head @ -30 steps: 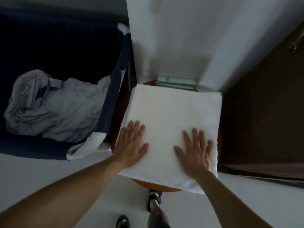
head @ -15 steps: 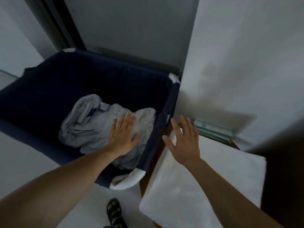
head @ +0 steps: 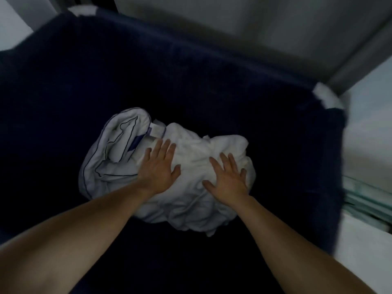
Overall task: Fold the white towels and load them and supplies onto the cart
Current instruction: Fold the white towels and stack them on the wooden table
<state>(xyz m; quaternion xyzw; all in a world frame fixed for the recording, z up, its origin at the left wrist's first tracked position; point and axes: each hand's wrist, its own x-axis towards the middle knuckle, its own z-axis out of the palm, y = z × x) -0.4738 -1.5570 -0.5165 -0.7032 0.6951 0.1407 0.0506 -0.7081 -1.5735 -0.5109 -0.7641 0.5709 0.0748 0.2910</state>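
Two flat hands are laid on one heap of crumpled white linen in a navy fabric laundry bin.

The left hand [head: 158,166] and the right hand [head: 228,177] are both seen palm down with fingers straight and slightly spread; nothing is gripped by either. Both are pressed onto the plain white towel [head: 191,206], which is bunched on the floor of the bin [head: 212,81], roughly at its middle. A second white piece [head: 110,160], edged with thin dark piping and fitted with a sewn label, is bunched against the towel's left side, and its edge is touched by the left fingertips. Two white corner pieces [head: 325,96] are visible on the bin's rim, one at the far left and one at the right. Beyond the right wall, a blurred pale stack with greenish edges [head: 364,198] can be made out, uncountable.
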